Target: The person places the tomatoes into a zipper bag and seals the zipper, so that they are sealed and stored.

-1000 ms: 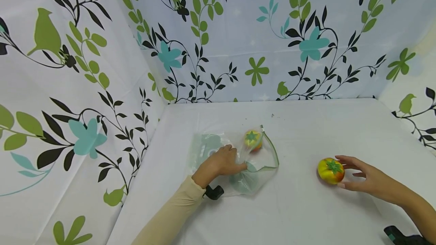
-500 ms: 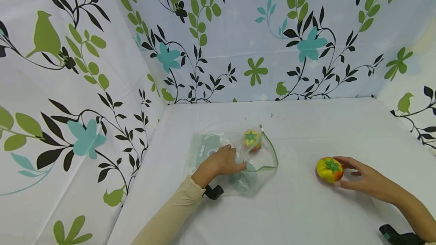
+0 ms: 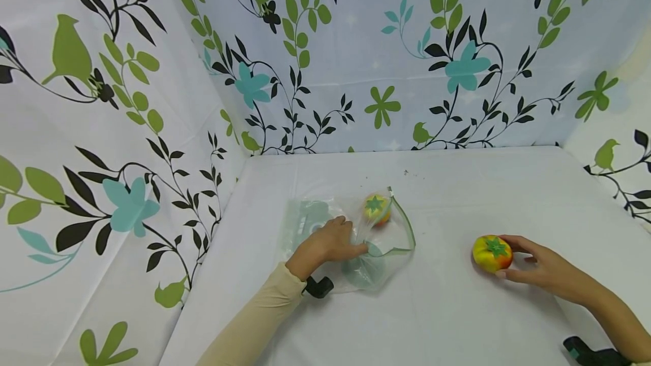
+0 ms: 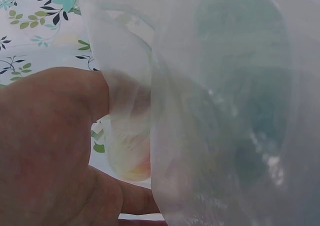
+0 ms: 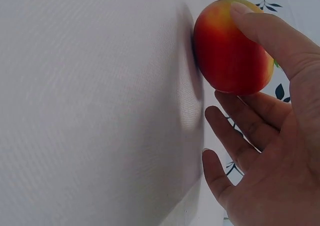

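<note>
A clear plastic zip bag (image 3: 363, 274) with a green-edged mouth lies on the white table. My left hand (image 3: 329, 243) grips its film, and in the left wrist view the bag's film (image 4: 225, 116) fills the right half. Inside, near the mouth, sits a yellow-red toy tomato (image 3: 374, 205) with a green star-shaped top. Farther right, a second toy tomato (image 3: 485, 253) stands on the table with my right hand (image 3: 546, 267) around its right side. In the right wrist view, thumb and forefingers hold this tomato (image 5: 232, 51), the other fingers spread below it.
The white table (image 3: 422, 321) runs back to a leaf-and-bird patterned curtain (image 3: 325, 100). More patterned cloth (image 3: 168, 208) hangs along the left side. Black wrist mounts sit on both forearms.
My right hand has moved slightly left and closed its thumb and fingers onto the right-hand tomato. The left hand and the bag have stayed put.
</note>
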{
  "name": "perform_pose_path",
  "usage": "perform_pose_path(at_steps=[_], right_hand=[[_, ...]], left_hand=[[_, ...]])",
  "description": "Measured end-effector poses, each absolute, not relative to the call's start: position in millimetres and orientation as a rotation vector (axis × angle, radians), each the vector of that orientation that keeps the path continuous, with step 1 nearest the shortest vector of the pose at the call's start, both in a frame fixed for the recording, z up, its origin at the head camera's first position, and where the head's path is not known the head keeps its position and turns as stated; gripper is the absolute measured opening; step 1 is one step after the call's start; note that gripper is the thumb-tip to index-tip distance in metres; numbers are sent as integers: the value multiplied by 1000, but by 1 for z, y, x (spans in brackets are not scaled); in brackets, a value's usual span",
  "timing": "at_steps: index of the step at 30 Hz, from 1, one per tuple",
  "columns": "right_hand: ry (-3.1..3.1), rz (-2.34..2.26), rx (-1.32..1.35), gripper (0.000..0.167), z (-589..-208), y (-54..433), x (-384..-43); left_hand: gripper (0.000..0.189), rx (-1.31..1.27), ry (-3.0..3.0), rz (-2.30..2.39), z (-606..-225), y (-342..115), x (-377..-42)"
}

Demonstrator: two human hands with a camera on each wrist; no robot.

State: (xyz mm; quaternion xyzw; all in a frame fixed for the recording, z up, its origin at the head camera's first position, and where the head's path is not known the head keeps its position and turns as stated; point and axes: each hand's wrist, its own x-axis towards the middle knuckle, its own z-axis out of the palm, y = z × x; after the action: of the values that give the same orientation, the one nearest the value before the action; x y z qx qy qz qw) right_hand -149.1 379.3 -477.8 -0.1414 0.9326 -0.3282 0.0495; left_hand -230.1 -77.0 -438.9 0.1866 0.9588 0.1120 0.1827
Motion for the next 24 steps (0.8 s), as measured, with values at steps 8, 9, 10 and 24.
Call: perform_pose_path(at_steps=[8,9,10,24], right_hand=[[2850,-1009,-425,66,-478,379,-148],[2850,-1010,-424,66,-478,379,-147],[2850,-1010,-422,66,-479,379,-147],[2866,-989,-447,66,-473,365,-159]], left_hand=[[88,524,2700,312,-437,-77,-229],[89,524,2699,308,-437,-76,-229],[89,522,2698,309,-437,-77,-229],[88,521,2697,329,-437,-78,-229]])
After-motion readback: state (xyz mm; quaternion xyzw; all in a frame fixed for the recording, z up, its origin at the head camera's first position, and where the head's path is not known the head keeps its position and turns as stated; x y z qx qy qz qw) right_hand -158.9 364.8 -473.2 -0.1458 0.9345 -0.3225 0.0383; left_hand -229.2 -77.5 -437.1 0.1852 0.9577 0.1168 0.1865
